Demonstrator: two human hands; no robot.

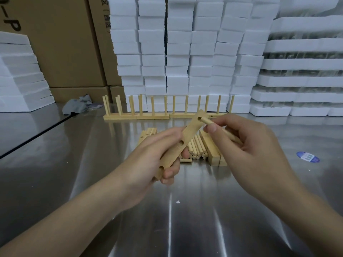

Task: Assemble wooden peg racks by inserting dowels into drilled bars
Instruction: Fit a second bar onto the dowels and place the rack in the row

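Above the steel table (pixel 55 164), the left hand (pixel 148 156) grips a drilled bar (pixel 182 142) while the right hand (pixel 246 145) pinches a dowel (pixel 207 121) at its top hole.

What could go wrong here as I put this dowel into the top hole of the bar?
The dowel seems to meet the top hole at a slant, so it may jam. The left hand grips the bar low down, in the air; a push at its far end might twist it loose onto the loose dowels.
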